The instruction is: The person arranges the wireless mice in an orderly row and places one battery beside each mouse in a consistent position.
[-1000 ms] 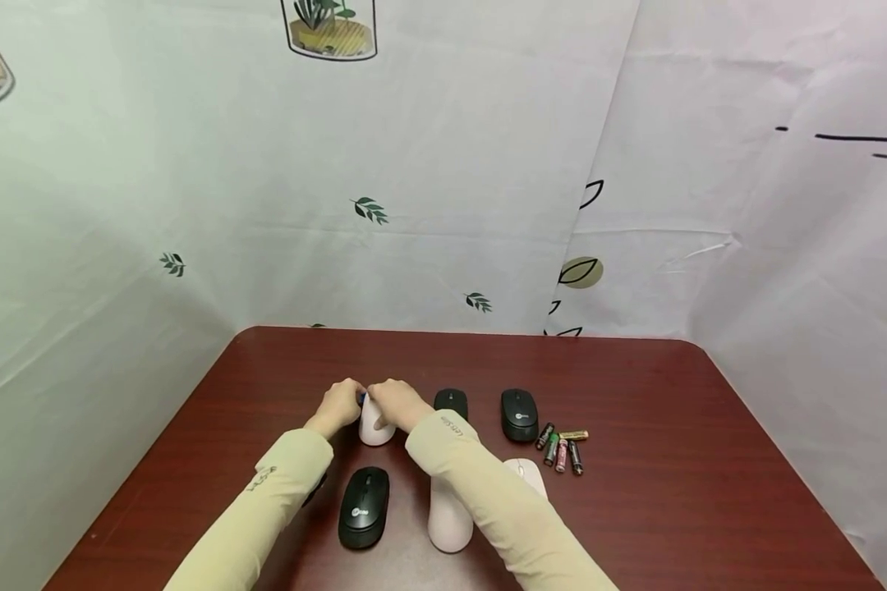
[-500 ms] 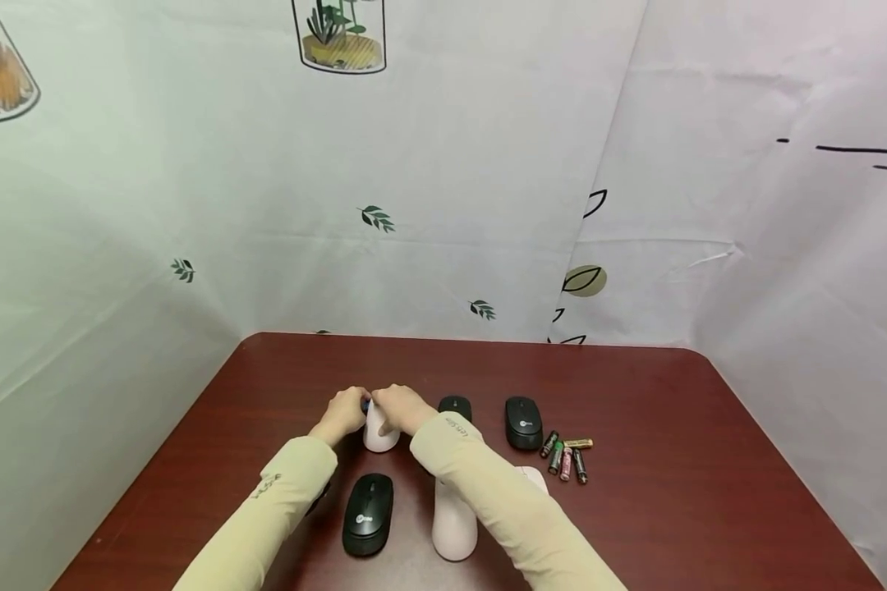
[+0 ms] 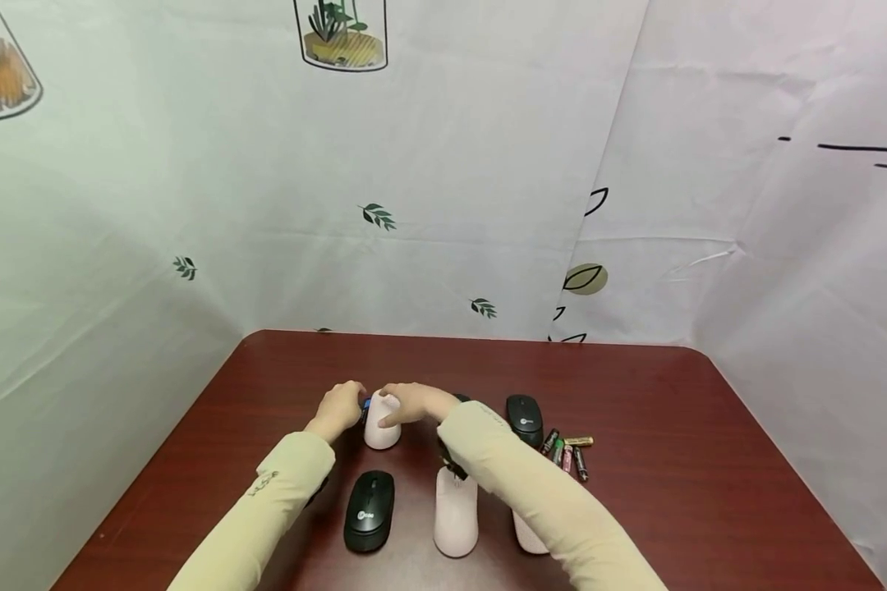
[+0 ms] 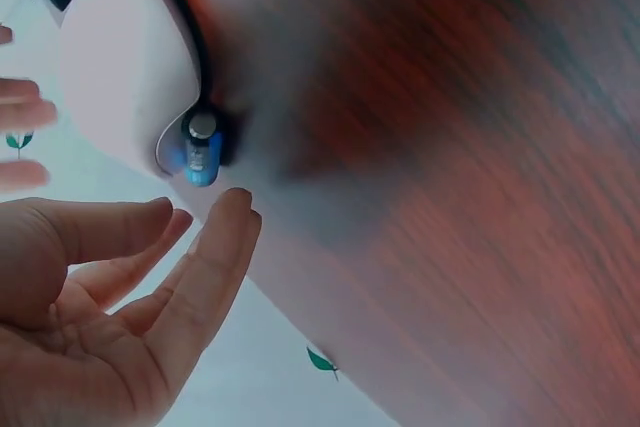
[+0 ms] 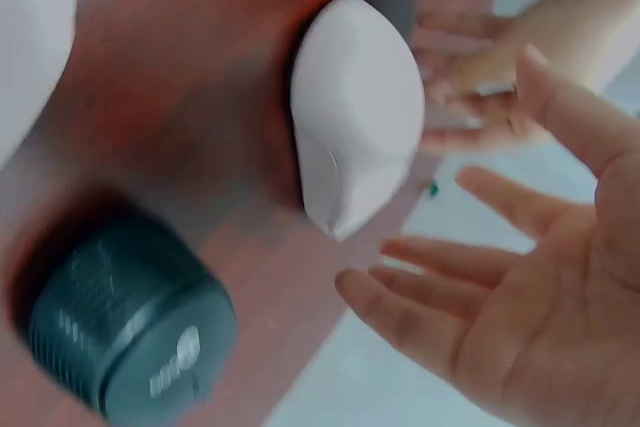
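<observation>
A pale pink computer mouse (image 3: 382,424) sits on the table between my hands. Close against its left side lies a small blue battery (image 4: 203,152) with a silver end. My left hand (image 3: 339,408) is beside the battery; in the left wrist view its fingers are extended and loosely bent, a short way from the battery, with nothing between them. My right hand (image 5: 500,287) is spread to the other side of the mouse, its palm bare and its fingers apart from the mouse in the right wrist view.
A black mouse (image 3: 369,510) and a second pink mouse (image 3: 456,517) stand nearer me. Another pink mouse (image 3: 526,535) is partly under my right sleeve. At right are a black mouse (image 3: 524,417) and several batteries (image 3: 567,454). My right wrist hides most of another black mouse.
My right hand has drawn away from the pink mouse to the right, its fingers spreading. The left hand has hardly moved. The head view has shifted slightly.
</observation>
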`<state>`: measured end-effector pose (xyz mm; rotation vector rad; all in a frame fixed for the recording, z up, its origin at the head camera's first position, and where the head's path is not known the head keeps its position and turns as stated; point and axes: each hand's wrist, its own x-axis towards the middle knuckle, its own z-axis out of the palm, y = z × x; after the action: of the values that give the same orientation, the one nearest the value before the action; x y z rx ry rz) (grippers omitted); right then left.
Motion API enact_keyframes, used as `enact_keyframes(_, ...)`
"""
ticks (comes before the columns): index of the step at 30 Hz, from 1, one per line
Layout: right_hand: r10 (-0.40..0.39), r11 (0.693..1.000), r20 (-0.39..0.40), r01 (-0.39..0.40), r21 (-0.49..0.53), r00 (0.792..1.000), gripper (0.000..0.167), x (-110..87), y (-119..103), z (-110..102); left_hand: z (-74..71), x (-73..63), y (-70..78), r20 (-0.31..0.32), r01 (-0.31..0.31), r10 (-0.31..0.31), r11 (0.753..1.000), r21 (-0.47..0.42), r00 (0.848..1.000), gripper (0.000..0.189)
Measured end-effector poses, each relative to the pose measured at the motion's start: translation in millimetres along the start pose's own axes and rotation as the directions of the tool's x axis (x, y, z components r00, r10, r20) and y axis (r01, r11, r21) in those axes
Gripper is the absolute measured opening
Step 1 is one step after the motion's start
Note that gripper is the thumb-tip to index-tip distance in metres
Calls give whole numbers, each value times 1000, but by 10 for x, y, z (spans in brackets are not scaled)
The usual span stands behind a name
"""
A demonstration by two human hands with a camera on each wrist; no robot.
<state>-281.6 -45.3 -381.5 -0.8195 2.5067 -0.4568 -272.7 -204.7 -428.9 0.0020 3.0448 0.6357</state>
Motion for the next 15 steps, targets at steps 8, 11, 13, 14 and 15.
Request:
enact_keyframes(8,-185,982,54,182,51,981,53,-368,381,-253,-55,-60,93,-26,-28,28,1000,4,999,27)
enact_keyframes(11,-221,972,27,218,85,975,52,-497,529,-342,-84,-63,164,-47,-44,44,999,5,998,26)
enact_keyframes(13,-246,964,-9,246,104,969,50,-577,628,-401,-109,-56,223,-56,-48,49,999,7,997,26)
enact_keyframes(14,-257,959,-28,258,117,966,50,-614,674,-428,-123,-54,255,-59,-47,47,999,7,997,25)
enact_keyframes(15,-262,956,-48,266,123,964,50,-651,722,-451,-138,-54,292,-60,-48,48,999,7,997,26)
